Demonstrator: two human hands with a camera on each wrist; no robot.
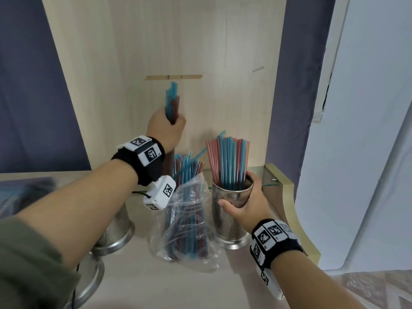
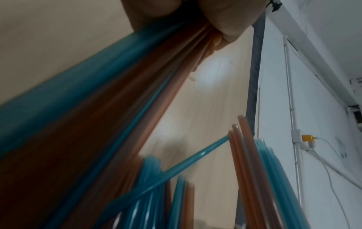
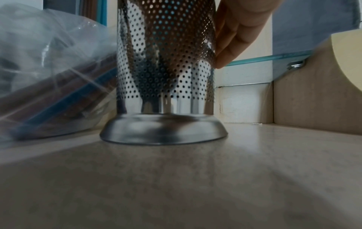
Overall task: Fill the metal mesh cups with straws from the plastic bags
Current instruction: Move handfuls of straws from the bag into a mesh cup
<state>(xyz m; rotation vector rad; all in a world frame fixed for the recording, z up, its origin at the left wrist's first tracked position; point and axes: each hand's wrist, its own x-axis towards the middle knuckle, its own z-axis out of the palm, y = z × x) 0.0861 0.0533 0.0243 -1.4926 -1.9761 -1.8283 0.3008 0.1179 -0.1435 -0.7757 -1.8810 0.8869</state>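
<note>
Steel, perforated and partly hidden under the forearm, 2 mesh cups [image 1: 116, 228] stand at the left of the tabletop [image 1: 142, 284]. Next, the left hand [image 1: 166, 128] grips a bundle of straws [image 1: 172, 101] at mid-length, raised above the plastic bag [image 1: 189, 221]. Light, smooth and springy, they would likely splay or slip unless squeezed together there. Rightmost, the right hand [image 1: 245, 201] wraps the part-filled cup [image 1: 229, 221], steadying its slick wall near the rim.
</note>
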